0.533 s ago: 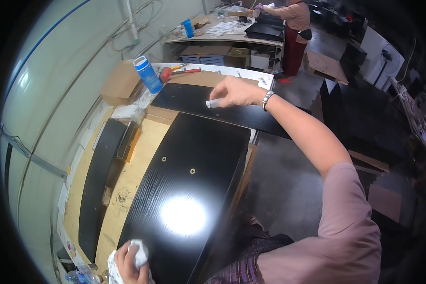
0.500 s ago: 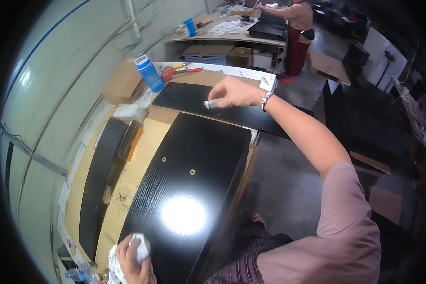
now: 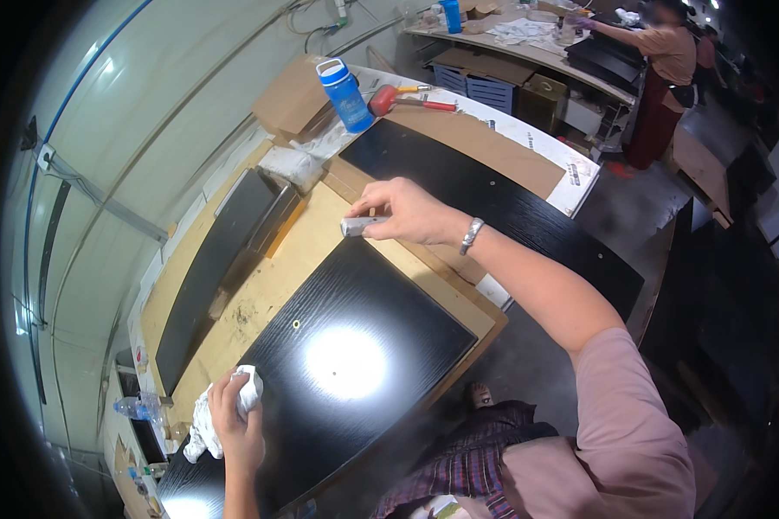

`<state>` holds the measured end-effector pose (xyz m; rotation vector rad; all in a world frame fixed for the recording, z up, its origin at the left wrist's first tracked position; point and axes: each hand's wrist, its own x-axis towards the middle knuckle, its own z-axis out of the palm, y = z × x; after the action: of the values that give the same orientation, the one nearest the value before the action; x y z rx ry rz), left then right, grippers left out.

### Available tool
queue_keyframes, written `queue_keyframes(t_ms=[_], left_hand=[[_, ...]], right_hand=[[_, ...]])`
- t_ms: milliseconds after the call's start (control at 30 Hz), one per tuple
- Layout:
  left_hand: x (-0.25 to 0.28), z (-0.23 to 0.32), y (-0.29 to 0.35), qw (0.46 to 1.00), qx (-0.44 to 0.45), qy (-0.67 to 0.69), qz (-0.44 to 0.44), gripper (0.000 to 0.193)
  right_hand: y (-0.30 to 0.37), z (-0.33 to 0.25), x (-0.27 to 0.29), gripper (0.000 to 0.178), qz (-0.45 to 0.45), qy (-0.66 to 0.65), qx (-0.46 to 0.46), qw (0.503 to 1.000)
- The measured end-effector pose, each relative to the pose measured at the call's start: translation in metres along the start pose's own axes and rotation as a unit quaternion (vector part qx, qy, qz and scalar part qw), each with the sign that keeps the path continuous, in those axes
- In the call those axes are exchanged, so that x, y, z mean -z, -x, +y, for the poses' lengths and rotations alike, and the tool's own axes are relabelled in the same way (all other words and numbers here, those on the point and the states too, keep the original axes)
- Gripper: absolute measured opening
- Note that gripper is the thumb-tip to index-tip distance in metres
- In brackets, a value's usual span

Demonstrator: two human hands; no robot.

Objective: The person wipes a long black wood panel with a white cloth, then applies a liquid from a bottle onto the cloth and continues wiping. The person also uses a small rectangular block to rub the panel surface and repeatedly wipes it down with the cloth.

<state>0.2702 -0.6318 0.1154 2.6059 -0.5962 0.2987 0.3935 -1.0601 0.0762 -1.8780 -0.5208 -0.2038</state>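
My right hand (image 3: 407, 212) pinches a small pale grey block (image 3: 360, 226) between thumb and fingers. It hangs by the far corner of a glossy black wood-grain panel (image 3: 407, 320); whether it touches the panel I cannot tell. A bunched white cloth (image 3: 204, 426) is gripped in my left hand (image 3: 234, 415), at the panel's left edge. One brass-coloured ring (image 3: 296, 324) sits in the panel's face, and a bright lamp reflection covers its middle.
Beyond lies another long black panel (image 3: 493, 186) on cardboard. A curved dark strip (image 3: 212, 268) rests on the left. At the back stand a blue bottle (image 3: 346, 97), a red-headed mallet (image 3: 383, 100) and a cardboard box (image 3: 296, 97). Another person (image 3: 666, 78) works at the far bench.
The view has swung, shifting the benches and other person rightward. My right hand, still with the block, has come from over the far panel to the near panel's corner. The cloth stays in my left hand.
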Motion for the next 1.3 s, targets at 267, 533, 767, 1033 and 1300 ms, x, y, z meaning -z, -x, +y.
queue_keyframes(t_ms=[267,533,767,1033,1300], left_hand=[[0.0,0.004,0.003,1.0,0.019,-0.018,0.008,0.041],[-0.003,0.003,-0.004,1.0,0.019,-0.002,0.005,0.044],[-0.003,-0.001,0.002,1.0,0.015,0.012,0.013,0.045],[-0.004,0.0,-0.004,1.0,0.012,0.016,0.009,0.046],[-0.005,-0.008,0.003,0.999,0.013,0.029,0.011,0.047]], right_hand=[[0.067,-0.014,0.043,0.026,-0.164,-0.079,-0.031,0.983],[0.018,-0.004,0.002,0.032,-0.01,-0.033,0.005,0.999],[0.143,-0.061,0.051,0.033,-0.2,-0.062,-0.001,0.978],[0.165,-0.085,0.016,0.041,0.067,0.144,0.058,0.986],[0.203,-0.124,-0.012,0.042,0.223,0.256,-0.001,0.941]])
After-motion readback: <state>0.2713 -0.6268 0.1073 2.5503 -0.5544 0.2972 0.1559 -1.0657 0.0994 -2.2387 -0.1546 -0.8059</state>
